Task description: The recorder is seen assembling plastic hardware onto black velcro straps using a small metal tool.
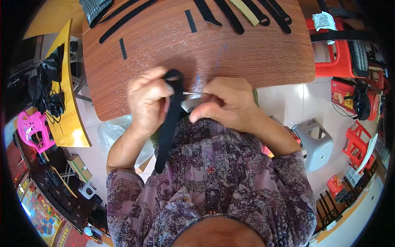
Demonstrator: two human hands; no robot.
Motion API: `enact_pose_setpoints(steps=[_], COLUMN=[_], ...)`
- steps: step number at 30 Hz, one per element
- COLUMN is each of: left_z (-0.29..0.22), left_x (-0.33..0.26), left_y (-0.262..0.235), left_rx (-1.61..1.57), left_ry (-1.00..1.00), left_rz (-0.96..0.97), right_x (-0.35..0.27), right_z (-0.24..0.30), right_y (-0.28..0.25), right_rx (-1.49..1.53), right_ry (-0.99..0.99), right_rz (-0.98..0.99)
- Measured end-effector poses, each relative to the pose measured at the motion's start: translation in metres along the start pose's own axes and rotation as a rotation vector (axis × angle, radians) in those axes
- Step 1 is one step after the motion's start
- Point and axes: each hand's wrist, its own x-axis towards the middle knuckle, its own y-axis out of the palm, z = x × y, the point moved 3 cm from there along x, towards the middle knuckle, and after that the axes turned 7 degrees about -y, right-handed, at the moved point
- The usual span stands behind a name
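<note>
My left hand [144, 99] is closed on a black fabric strap [169, 127], pinching it near its rounded, slotted upper end. The rest of the strap hangs down in front of my patterned shirt. My right hand [232, 103] grips a shiny metal blade-like tool [191, 101], whose tip reaches the strap's edge; its handle is hidden in my fingers. Both hands are at the near edge of the brown wooden table [156, 53]. Two short black strips [123, 48] lie apart on the tabletop.
Several black straps [230, 17] lie along the table's far side, one with a yellowish face [245, 11]. A yellow table [72, 99] with black items stands left, near a pink chair [35, 131]. On the right are a red stool [339, 53] and a grey stool [314, 144].
</note>
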Motion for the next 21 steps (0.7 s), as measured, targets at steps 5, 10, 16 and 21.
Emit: enact_pose_setpoints(steps=[5, 10, 16, 21], left_z=[-0.029, -0.039, -0.041, -0.056], left_x=[-0.002, -0.011, -0.013, -0.013], left_y=[-0.001, 0.022, 0.015, 0.024], left_rx=[0.185, 0.642, 0.453, 0.856], left_ry=[0.031, 0.321, 0.223, 0.584], left_rz=[-0.01, 0.072, 0.225, 0.246], right_x=[-0.011, 0.024, 0.027, 0.025], right_z=[-0.003, 0.018, 0.014, 0.005], right_y=[-0.029, -0.003, 0.001, -0.002], right_rx=[0.269, 0.32, 0.549, 0.379], right_ry=[0.476, 0.246, 0.502, 0.311], right_rz=[-0.139, -0.171, -0.065, 0.011])
